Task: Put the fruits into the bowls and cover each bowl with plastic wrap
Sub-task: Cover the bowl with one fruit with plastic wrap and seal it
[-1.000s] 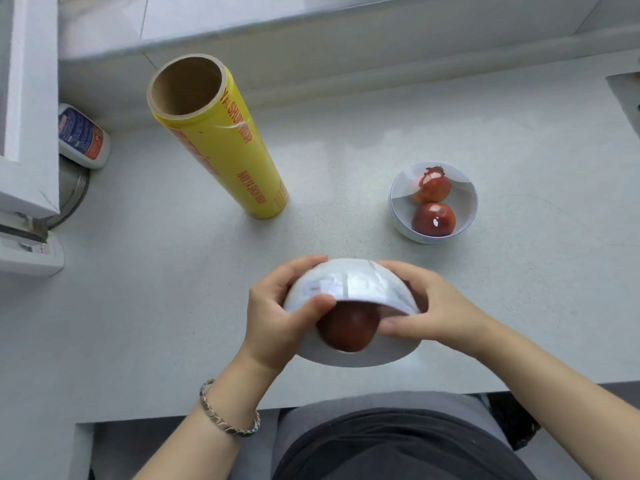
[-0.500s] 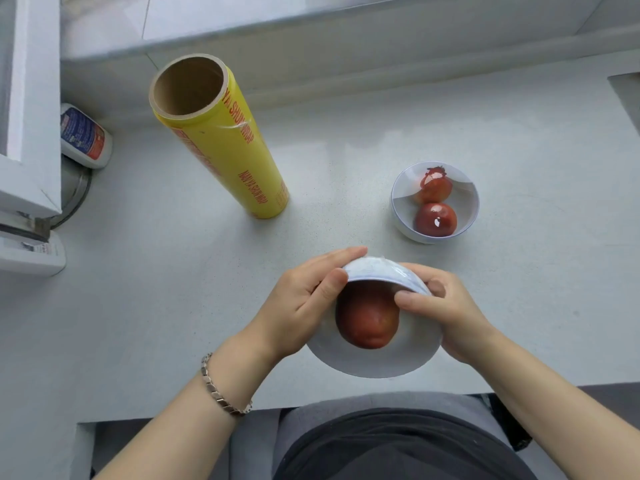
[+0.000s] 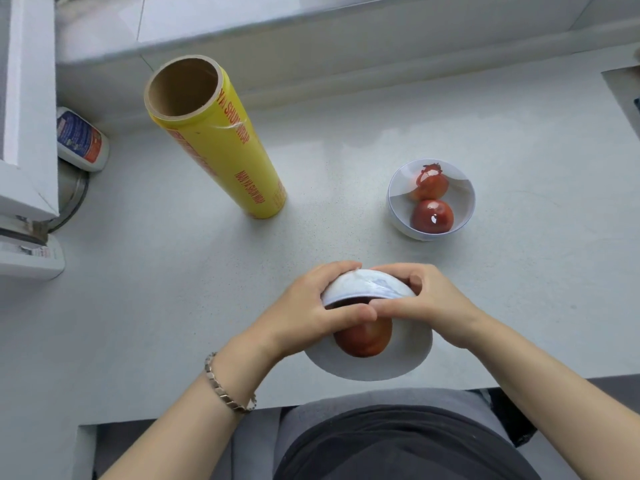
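Bowl (image 3: 367, 367) at counter (image 3: 173, 306) front edge, tilted toward camera, fruit (image 3: 363, 339) inside. Gripped by left hand (image 3: 308, 317) and right hand (image 3: 434, 306), fingers curled round rim, likely sealing wrap. Far bowl (image 3: 401, 227) looks wrapped. Nearly done.

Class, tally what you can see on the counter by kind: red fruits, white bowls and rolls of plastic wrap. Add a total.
Red fruits: 3
White bowls: 2
Yellow plastic wrap roll: 1
Total: 6
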`<control>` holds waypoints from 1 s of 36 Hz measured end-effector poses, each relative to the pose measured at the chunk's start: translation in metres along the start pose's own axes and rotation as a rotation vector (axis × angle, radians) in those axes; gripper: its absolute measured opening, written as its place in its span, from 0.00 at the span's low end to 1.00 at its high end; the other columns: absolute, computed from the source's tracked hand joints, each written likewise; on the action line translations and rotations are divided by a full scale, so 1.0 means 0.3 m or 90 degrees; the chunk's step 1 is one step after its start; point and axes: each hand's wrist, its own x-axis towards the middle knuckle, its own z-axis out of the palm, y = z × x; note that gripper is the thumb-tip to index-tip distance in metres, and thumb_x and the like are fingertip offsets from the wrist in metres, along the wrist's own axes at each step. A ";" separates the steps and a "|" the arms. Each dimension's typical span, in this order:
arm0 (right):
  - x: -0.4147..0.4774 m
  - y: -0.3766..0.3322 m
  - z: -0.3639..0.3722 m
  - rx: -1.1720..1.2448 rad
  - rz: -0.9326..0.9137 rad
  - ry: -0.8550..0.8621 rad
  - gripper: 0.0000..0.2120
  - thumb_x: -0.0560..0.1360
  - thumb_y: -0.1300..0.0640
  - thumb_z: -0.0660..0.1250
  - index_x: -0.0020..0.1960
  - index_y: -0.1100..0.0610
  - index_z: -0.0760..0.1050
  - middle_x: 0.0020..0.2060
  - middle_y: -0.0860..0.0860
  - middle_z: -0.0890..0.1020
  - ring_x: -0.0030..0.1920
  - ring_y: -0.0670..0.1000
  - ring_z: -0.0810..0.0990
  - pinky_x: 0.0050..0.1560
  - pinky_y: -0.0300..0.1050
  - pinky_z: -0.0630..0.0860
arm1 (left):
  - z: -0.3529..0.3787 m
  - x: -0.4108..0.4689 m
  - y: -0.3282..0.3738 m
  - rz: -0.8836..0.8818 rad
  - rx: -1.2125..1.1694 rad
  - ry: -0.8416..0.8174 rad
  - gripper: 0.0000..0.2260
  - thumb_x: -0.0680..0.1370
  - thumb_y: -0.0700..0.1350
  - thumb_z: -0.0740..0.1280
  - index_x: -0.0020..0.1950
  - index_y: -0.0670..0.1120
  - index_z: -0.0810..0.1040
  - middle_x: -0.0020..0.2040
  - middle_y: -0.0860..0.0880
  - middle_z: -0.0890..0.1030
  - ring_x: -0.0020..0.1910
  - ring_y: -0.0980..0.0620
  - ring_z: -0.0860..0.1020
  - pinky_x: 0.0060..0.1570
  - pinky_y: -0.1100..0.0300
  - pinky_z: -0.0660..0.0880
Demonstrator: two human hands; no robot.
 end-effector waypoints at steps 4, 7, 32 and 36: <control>-0.010 0.004 -0.005 0.003 0.039 -0.020 0.27 0.55 0.46 0.75 0.53 0.52 0.80 0.46 0.51 0.85 0.49 0.48 0.83 0.48 0.39 0.77 | 0.035 -0.008 -0.023 0.004 -0.076 0.063 0.23 0.56 0.63 0.71 0.50 0.63 0.74 0.50 0.65 0.79 0.52 0.69 0.76 0.54 0.71 0.70; -0.016 0.002 -0.001 -0.002 0.084 -0.025 0.27 0.58 0.48 0.79 0.54 0.50 0.78 0.48 0.48 0.85 0.49 0.46 0.83 0.51 0.41 0.76 | 0.068 -0.016 -0.037 0.002 -0.139 0.145 0.21 0.55 0.61 0.71 0.47 0.61 0.77 0.45 0.63 0.81 0.47 0.69 0.78 0.49 0.72 0.72; -0.030 -0.135 -0.064 -0.376 -0.018 -0.095 0.09 0.72 0.57 0.69 0.35 0.46 0.76 0.30 0.43 0.79 0.31 0.38 0.72 0.36 0.30 0.69 | 0.040 -0.076 -0.032 0.032 -0.044 0.258 0.26 0.53 0.64 0.72 0.50 0.65 0.75 0.52 0.57 0.80 0.54 0.59 0.77 0.57 0.65 0.72; -0.033 -0.138 -0.054 -0.500 -0.033 -0.159 0.11 0.76 0.55 0.62 0.37 0.44 0.69 0.35 0.41 0.76 0.35 0.38 0.73 0.40 0.30 0.69 | 0.045 -0.080 -0.041 0.020 -0.057 0.245 0.26 0.52 0.64 0.72 0.49 0.63 0.76 0.51 0.59 0.80 0.51 0.65 0.77 0.53 0.73 0.71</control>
